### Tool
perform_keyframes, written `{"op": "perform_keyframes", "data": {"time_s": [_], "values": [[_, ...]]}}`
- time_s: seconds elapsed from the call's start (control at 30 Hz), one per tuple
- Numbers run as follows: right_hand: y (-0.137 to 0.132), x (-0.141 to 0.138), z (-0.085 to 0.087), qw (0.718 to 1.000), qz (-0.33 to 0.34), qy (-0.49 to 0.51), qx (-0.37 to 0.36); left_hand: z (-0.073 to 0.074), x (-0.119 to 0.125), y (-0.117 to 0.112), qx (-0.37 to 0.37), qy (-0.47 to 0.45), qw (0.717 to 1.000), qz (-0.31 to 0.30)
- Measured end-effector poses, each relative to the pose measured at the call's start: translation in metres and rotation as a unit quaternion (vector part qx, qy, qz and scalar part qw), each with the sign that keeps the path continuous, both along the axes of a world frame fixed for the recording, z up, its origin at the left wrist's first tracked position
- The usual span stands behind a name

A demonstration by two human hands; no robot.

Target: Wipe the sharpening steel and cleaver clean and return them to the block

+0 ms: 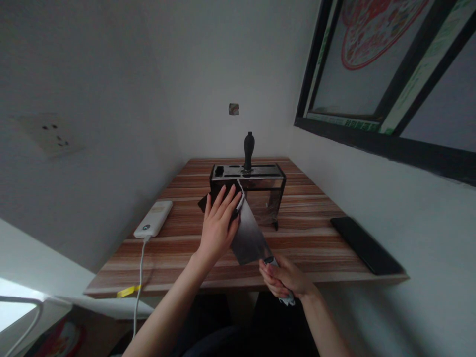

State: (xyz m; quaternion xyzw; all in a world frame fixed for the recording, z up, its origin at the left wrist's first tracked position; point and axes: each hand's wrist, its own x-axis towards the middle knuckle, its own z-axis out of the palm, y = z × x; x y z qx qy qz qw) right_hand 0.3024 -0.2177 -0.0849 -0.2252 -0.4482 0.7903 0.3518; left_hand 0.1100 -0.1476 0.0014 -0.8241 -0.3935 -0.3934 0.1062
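Worktop (pixel 178 258) of striped wood filled the corner before us, and toward its back stood a metal knife rack (pixel 260 191). Along the right edge lay a flat black slab (pixel 366 245), well apart from the rest. We held a cleaver (pixel 251 240) tilted just in front of the rack, above the worktop. Our right hand (pixel 284 280) had its grip clamped on the cleaver's handle, while our left hand (pixel 217 225) kept its grip apart, fingers flat, pressing a dark cloth (pixel 204 202) to the blade. Left lay a white power bank (pixel 154 218). One black handle (pixel 249 148) stood upright in the rack's top.
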Motion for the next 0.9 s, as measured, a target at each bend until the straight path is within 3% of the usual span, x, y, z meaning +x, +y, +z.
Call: {"op": "perform_keyframes", "data": {"time_s": [0.27, 0.47, 0.67, 0.9], "values": [[0.001, 0.001, -0.009, 1.000, -0.016, 0.010, 0.006, -0.029, 0.009, -0.036, -0.035, 0.122, 0.988, -0.087], [0.000, -0.001, -0.018, 0.998, -0.063, -0.007, 0.001, -0.048, 0.015, -0.063, -0.068, 0.158, 0.977, -0.128], [-0.001, 0.001, -0.023, 0.996, -0.090, -0.028, 0.011, -0.070, 0.017, -0.077, -0.089, 0.163, 0.972, -0.144], [-0.002, 0.000, -0.019, 0.996, -0.082, -0.021, 0.007, -0.072, 0.015, -0.075, -0.087, 0.148, 0.973, -0.152]]}}
